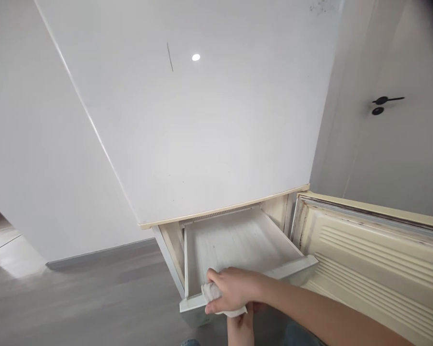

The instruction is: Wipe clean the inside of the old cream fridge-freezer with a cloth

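Note:
A white cloth [212, 292] is gripped in my right hand [234, 290], whose fingers and thumb wrap round it at the front edge of a pulled-out drawer [234, 238]. Part of the cloth hangs out below the palm. My left hand [249, 312] is under the right one, close to the drawer front [193, 303]; its fingers are mostly hidden. The drawer is pale and translucent, with faint streaks on its bottom. It sticks out of a cream fridge-like cabinet [172, 236].
To the right, the cabinet's ribbed cream door [375, 259] stands wide open, with dark stains along its seal [364, 215]. Above the drawer is a large white surface [220, 129]. A room door with a black handle [382, 100] is at the right; grey flooring [104, 298] lies at left.

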The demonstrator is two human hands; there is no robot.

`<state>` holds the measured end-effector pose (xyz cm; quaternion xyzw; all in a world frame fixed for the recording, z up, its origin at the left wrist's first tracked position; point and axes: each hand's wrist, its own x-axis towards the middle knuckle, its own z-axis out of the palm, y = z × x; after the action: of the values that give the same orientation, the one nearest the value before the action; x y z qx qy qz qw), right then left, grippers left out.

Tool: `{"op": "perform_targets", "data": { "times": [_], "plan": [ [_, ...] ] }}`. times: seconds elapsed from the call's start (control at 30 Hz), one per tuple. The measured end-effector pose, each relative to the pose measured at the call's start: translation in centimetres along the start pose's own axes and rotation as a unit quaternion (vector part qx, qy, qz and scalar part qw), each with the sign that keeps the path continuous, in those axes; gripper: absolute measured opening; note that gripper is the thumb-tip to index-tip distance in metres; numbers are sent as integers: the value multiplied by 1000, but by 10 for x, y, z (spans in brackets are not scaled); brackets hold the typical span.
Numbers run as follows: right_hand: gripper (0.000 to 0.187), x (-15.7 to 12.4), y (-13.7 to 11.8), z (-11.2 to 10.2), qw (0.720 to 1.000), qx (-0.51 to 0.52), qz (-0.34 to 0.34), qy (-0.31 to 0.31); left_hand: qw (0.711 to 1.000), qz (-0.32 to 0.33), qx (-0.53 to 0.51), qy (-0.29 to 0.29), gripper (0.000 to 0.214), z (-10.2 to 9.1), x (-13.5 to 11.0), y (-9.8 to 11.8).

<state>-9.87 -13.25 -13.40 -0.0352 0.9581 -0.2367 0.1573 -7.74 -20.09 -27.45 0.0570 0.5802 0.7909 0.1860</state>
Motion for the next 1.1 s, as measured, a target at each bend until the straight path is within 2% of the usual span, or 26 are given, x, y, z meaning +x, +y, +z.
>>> {"op": "perform_targets", "data": {
  "times": [0.07, 0.1, 0.23, 0.4, 0.5, 0.6, 0.7, 0.87, 0.93, 1.0, 1.03, 1.07, 1.1],
  "plan": [
    [88, 6, -1, -13, 998, -3, 5, -59, 999, 5, 33, -22, 53, 0, 0, 1],
    [88, 8, -1, -17, 997, -11, -1, -78, 998, 9, 46, -28, 56, 0, 0, 2],
    [68, 3, 8, -24, 993, -56, -12, -104, 998, 19, 52, -39, 52, -4, 2, 4],
    [56, -36, 48, -26, 998, -64, -18, -19, 993, 34, 72, -86, 52, -5, 5, 9],
    [48, -68, 78, -29, 998, -51, 21, 28, 988, 13, 105, -108, 60, -6, 6, 11],
    [48, -100, 101, -29, 993, -25, 74, 88, 986, 18, 123, -107, 63, -7, 8, 13],
    [51, -123, 118, -23, 981, 10, 113, 160, 985, 17, 121, -120, 64, -8, 11, 16],
    [48, -144, 145, -8, 946, 20, 134, 296, 983, 11, 115, -140, 65, -6, 17, 26],
    [44, -150, 155, -3, 924, 34, 147, 352, 982, 10, 126, -140, 68, -5, 18, 31],
    [44, -154, 161, 1, 879, 92, 200, 424, 982, 5, 130, -134, 70, -3, 19, 35],
    [45, -155, 163, 2, 840, 148, 237, 466, 983, 3, 127, -130, 71, -2, 19, 37],
    [47, -156, 163, 3, 784, 220, 268, 515, 984, 1, 123, -127, 72, -1, 20, 38],
    [47, -158, 162, 2, 713, 305, 280, 566, 985, -2, 119, -125, 72, 0, 22, 39]
  ]
}}
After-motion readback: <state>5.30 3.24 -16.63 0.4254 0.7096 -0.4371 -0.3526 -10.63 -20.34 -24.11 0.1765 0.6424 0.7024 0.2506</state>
